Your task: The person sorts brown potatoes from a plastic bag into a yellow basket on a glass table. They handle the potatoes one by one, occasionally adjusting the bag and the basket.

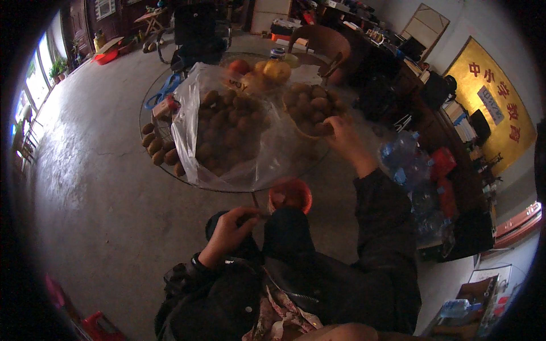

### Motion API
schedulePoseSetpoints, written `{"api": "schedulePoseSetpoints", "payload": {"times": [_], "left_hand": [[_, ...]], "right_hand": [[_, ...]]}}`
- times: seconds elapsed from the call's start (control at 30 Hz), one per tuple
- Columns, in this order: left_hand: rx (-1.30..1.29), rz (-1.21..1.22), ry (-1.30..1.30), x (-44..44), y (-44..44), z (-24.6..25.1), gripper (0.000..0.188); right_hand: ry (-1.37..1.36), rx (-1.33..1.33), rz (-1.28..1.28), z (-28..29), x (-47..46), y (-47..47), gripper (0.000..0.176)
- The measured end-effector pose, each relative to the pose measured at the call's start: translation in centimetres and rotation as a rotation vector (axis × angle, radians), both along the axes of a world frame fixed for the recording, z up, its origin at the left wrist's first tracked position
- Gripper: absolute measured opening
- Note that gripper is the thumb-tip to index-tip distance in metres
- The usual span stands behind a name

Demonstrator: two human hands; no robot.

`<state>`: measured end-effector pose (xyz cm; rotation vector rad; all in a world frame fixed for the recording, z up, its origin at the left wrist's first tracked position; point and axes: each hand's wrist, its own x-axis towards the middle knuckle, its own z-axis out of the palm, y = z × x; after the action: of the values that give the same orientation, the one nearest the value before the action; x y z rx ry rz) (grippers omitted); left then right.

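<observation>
My right hand [341, 135] reaches to the near right edge of a basket [294, 124] heaped with brown kiwifruit [319, 104]; its fingertips touch a fruit at the rim, and whether they grip it I cannot tell. Left of the basket, a clear plastic bag [187, 140] lies open with many more kiwifruit [232, 138] in it. Several loose kiwifruit [158, 147] lie at the left edge of the round glass table [213, 189]. Over my lap is my left hand [234, 226], fingers curled, with no object plainly visible in it.
A red bucket [300, 192] stands by my knees, below the table edge. Yellow and red fruit [277, 71], a jar [277, 53] and blue-handled scissors [164, 90] are on the table's far part. Beyond stand a black chair [198, 34] and a brown chair [328, 38]. Plastic bottles [416, 170] are at right.
</observation>
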<state>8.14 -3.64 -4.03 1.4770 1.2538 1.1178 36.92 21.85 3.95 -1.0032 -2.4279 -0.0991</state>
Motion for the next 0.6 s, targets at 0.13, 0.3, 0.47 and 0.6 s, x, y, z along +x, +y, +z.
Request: {"api": "schedulePoseSetpoints", "payload": {"times": [0.13, 0.3, 0.47, 0.6], "left_hand": [[-0.028, -0.002, -0.017, 0.1, 0.0, -0.2, 0.023], [-0.033, -0.001, -0.015, -0.1, -0.2, 0.1, 0.023], [-0.053, -0.006, -0.001, 0.0, -0.1, 0.5, 0.023], [-0.019, -0.001, -0.021, 0.4, -0.1, 0.5, 0.024]], "right_hand": [[0.027, -0.028, 0.003, -0.6, 0.7, -0.3, 0.055], [0.256, -0.078, -0.024, 0.6, -1.1, -1.8, 0.049], [0.251, -0.144, 0.02, 5.1, -4.9, -3.7, 0.038], [0.14, -0.185, 0.373, 6.1, -11.2, -3.7, 0.031]]}}
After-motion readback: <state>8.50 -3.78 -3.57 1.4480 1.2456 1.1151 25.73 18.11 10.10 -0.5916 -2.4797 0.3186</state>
